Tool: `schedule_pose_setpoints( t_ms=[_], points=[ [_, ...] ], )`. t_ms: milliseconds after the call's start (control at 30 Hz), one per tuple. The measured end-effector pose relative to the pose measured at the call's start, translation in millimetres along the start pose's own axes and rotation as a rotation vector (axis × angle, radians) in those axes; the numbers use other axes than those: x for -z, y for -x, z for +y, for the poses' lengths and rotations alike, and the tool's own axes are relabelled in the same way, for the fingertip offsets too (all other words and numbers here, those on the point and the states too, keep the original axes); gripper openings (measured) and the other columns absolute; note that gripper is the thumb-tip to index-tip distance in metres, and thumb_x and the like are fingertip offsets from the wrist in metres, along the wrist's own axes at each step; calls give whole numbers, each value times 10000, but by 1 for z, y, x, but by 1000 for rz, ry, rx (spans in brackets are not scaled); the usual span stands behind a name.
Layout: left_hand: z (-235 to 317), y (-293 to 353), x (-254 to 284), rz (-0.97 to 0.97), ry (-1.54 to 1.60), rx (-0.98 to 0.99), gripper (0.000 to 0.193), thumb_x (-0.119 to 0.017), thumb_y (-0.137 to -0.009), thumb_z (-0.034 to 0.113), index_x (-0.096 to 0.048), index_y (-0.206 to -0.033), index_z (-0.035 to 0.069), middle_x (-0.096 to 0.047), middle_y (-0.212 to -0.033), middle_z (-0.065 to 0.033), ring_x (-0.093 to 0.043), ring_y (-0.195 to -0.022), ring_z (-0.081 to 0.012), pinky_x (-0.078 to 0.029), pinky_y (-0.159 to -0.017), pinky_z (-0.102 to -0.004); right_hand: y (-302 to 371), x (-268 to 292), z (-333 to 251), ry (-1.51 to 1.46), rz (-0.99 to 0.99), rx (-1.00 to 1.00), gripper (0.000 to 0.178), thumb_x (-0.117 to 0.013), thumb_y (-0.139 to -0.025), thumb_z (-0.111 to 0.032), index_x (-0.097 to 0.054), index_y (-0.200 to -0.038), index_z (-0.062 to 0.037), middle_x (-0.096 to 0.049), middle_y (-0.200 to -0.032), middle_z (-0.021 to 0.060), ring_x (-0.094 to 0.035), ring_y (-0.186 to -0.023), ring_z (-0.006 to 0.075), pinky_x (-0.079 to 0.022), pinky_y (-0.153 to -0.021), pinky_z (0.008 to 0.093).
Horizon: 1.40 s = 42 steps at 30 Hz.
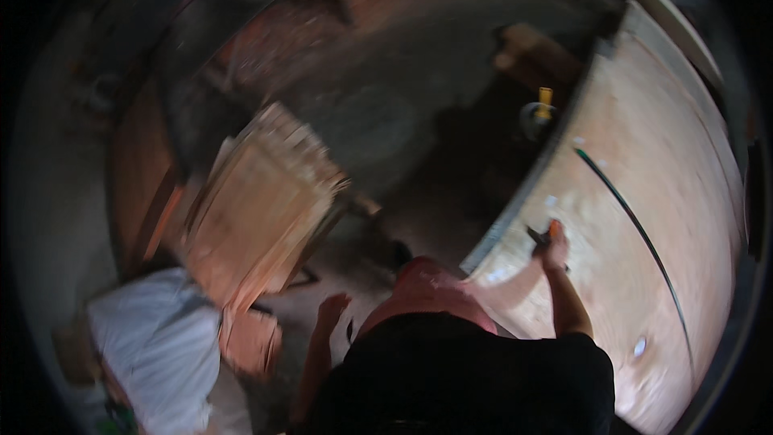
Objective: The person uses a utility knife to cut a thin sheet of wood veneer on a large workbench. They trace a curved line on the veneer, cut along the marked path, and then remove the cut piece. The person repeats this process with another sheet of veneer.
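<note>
A wide pale wooden sheet [636, 113] lies on my right. Over its near-left edge my right hand [553, 254] is closed around a small tool [535, 235] with a dark flat end and an orange part; its exact kind is too blurred to tell. On the same sheet, a long thin dark strip [634, 217] runs in a curve, apart from my hand. My left hand [332, 306] hangs low beside my body, close to a stack of thin wood sheets [266, 193]. Motion smears its fingers, and nothing held shows in it.
White cloth or sacking [161, 338] is draped at lower left, below the stack. A round container [531, 123] with a yellow-handled item [545, 101] stands on the dark floor beyond the sheet's edge. Blurred wood pieces [535, 56] lie farther off.
</note>
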<state>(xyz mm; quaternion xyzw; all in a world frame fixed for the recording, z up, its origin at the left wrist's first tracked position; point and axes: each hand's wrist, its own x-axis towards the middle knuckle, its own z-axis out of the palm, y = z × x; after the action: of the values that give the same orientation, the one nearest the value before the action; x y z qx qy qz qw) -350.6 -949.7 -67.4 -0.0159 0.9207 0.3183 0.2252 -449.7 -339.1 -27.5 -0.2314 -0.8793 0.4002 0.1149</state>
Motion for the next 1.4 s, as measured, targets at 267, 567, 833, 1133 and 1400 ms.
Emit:
schedule_pose_setpoints(
  t_ms=[267, 567, 833, 1133, 1400],
  points=[
    [50, -109, 139, 434, -46, 173, 362, -524, -769, 276, -500, -1058, 60, -524, -1034, -172, -503, -950, -329, -406, -798, -376, 4, 5, -26, 944, -214, 93, 463, -347, -814, -80, -315, -1276, -82, -300, -1330, 83, -284, -1220, 220, -262, -955, 345],
    [-6, -144, 215, 615, -609, 140, 756, -610, -650, 444, -321, -1238, 67, -230, -1331, -128, -316, -1166, -296, -285, -911, -471, -18, -9, -41, 711, -179, -211, 370, -342, -856, -158, -409, -1213, -85, -444, -1213, 104, -449, -1072, 280, -358, -884, 359],
    [-108, -160, 286, 871, -414, 87, 504, -552, -741, 300, -413, -1164, 63, -465, -1131, -150, -488, -918, -300, -380, -778, -409, 83, -59, -83, 511, -65, -267, 368, -354, -850, -136, -427, -1210, -110, -448, -1199, 149, -454, -1073, 287, -372, -865, 363],
    [-155, -168, 355, 719, -579, 293, 638, -588, -727, 291, -308, -1268, 105, -432, -1150, -127, -421, -1069, -266, -254, -963, -406, 195, -124, -180, 436, -404, -136, 292, -438, -803, -50, -500, -1087, -79, -523, -1028, 160, -502, -980, 295, -384, -851, 370],
    [-161, -154, 369, 821, -546, 54, 269, -602, -684, 244, -577, -918, 114, -510, -904, -70, -467, -942, -246, -313, -904, -394, 274, -120, -174, 486, -465, -137, 282, -486, -802, -247, -542, -1035, -100, -556, -984, 162, -522, -926, 342, -419, -793, 398]
  ],
)
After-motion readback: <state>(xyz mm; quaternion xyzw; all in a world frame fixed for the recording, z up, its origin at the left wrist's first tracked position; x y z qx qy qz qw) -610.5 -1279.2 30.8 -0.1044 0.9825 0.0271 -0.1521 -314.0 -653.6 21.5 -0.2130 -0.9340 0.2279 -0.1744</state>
